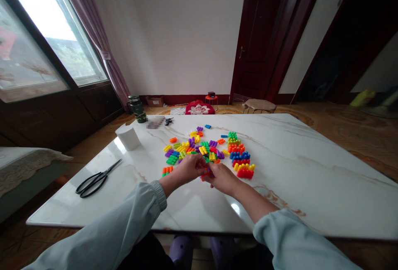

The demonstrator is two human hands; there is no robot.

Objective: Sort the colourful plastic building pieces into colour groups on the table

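My left hand (192, 167) and my right hand (222, 177) meet over the near edge of a pile of colourful plastic building blocks (188, 149). Both hands are closed, fingertips pinched together around a small red building block (205, 175), mostly hidden by the fingers. Loose blocks in yellow, green, purple, orange and blue lie just beyond my hands. To the right stands a row of joined, knobbed blocks (238, 148), running from green at the far end to red (245, 173) at the near end. A short orange-and-green block piece (167, 170) lies left of my left hand.
Black-handled scissors (98, 178) lie at the table's left. Behind them stands a white paper roll (127, 137). A camouflage flask (137, 109), a blurred-out item (155, 122) and keys (168, 121) are near the far edge of the marble-patterned table (295, 170). A round stool (259, 105) stands beyond.
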